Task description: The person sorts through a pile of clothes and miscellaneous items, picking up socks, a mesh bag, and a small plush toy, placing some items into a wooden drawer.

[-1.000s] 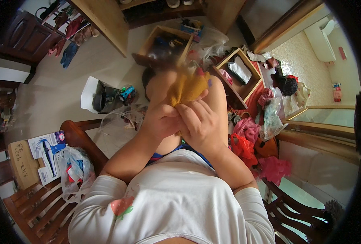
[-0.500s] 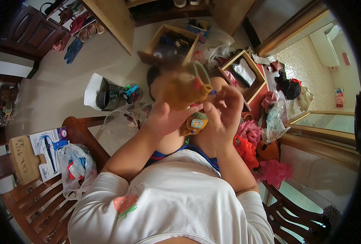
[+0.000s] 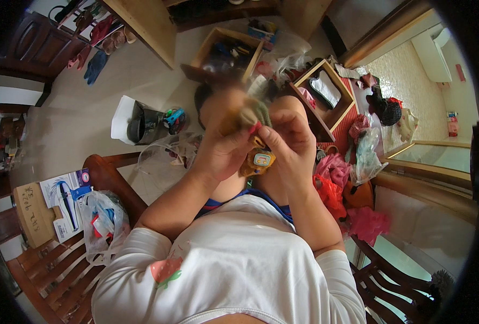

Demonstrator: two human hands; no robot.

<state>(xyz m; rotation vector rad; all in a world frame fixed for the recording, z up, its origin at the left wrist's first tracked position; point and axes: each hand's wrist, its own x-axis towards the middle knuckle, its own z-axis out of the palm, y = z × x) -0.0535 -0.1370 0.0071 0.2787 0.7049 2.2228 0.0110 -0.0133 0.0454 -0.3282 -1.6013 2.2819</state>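
Over my lap, my left hand (image 3: 223,148) pinches a small mustard-yellow and green knitted glove (image 3: 258,112) with a bit of red on it. From the other side my right hand (image 3: 289,139) grips the same glove, thumb pressed against it near the red part. The fingertips of both hands nearly meet there, and the glove's far end is blurred. A second mustard knitted glove (image 3: 260,164) with a pale square patch lies on my lap just below my hands, partly covered by them.
Beyond my knees stand a wooden drawer (image 3: 253,58) of dark items and another drawer (image 3: 341,116) with a white-and-black pouch. A black-and-white bin (image 3: 137,123) is on the floor at left. Boxes (image 3: 31,213) and a filled plastic bag (image 3: 102,224) rest on the bench; pink cloth (image 3: 366,225) lies at right.
The knitted glove, spread out and raised before, is now bunched between my fingers. My hands have drawn closer together, and my left fingers have curled onto it.
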